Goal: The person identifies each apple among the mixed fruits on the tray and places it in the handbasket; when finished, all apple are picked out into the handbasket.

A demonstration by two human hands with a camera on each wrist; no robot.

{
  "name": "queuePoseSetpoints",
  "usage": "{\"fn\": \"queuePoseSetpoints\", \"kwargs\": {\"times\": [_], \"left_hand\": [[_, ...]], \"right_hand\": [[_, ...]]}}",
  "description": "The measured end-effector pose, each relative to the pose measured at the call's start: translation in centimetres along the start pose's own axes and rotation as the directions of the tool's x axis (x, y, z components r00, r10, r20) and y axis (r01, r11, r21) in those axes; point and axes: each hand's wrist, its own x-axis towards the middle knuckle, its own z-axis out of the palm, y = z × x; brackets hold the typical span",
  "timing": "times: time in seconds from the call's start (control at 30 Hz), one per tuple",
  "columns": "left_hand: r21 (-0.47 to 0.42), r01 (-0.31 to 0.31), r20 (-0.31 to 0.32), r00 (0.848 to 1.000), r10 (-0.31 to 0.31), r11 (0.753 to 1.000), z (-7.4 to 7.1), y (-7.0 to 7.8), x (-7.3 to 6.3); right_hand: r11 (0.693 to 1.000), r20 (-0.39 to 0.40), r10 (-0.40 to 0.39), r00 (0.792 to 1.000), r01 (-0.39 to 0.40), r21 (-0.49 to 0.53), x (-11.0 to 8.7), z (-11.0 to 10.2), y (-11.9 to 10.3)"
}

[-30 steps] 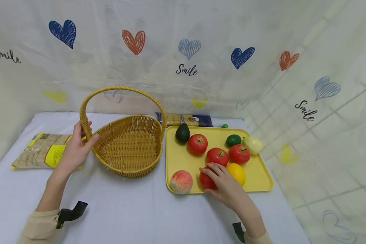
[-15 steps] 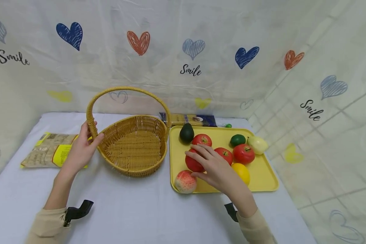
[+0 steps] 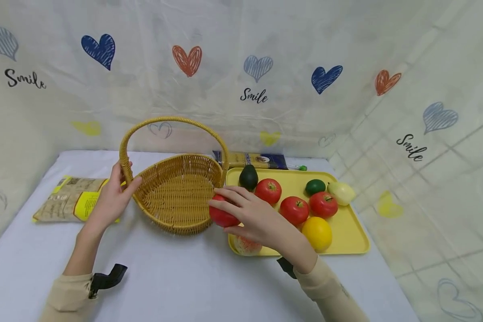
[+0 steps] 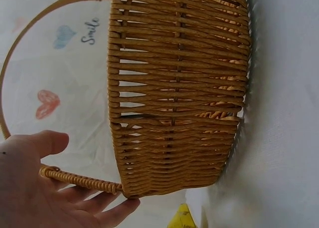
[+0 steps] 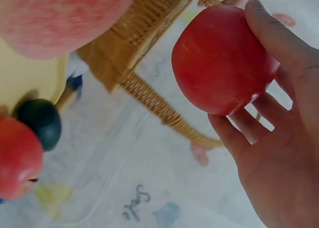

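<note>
A red apple (image 3: 222,212) is gripped by my right hand (image 3: 251,217), thumb on one side and fingers on the other. It is in front of the wicker basket's (image 3: 177,192) right rim, between basket and tray; the right wrist view shows the apple (image 5: 222,61) whole. My left hand (image 3: 114,192) holds the left foot of the basket's arched handle; in the left wrist view the thumb is on one side of the handle (image 4: 82,179) and the fingers pass behind it. A yellow tray (image 3: 346,232) carries more red apples (image 3: 294,210) and a peach (image 3: 247,246), partly hidden by the right hand.
Also on the tray are an avocado (image 3: 248,177), a small green fruit (image 3: 315,187), a pale yellow pear-like fruit (image 3: 341,192) and an orange (image 3: 317,233). A printed plastic packet (image 3: 64,199) lies left of the basket. A long package (image 3: 253,160) lies behind the tray.
My right hand has lifted the red apple from the tray's front and carried it left, over the peach, to the basket's right side. My left hand stays at the handle.
</note>
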Motion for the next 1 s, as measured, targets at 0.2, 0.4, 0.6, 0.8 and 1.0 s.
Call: {"fn": "queuePoseSetpoints", "kwargs": {"times": [0.2,0.4,0.6,0.8,1.0], "left_hand": [[0.005,0.007,0.012,1.000,-0.007,1.000,0.2,0.0,0.0],[0.027,0.010,0.005,1.000,-0.010,1.000,0.1,-0.1,-0.2],[0.031,-0.007,0.007,1.000,0.007,1.000,0.2,0.2,-0.3],[0.036,-0.009,0.018,1.000,0.008,0.999,0.1,0.0,-0.4],[0.041,-0.005,0.032,0.999,0.004,0.999,-0.1,0.3,-0.4]], "right_hand": [[0.993,0.050,-0.110,0.993,0.113,-0.043,2.4,-0.1,-1.4],[0.988,0.103,-0.155,0.983,0.156,-0.004,5.7,0.6,-1.6],[0.986,0.157,-0.139,0.978,0.151,-0.068,9.5,1.3,-0.8],[0.994,0.286,-0.111,0.952,0.109,0.024,13.3,2.4,-1.2],[0.994,0.354,-0.104,0.929,0.086,0.066,15.8,4.1,-1.3]]}}
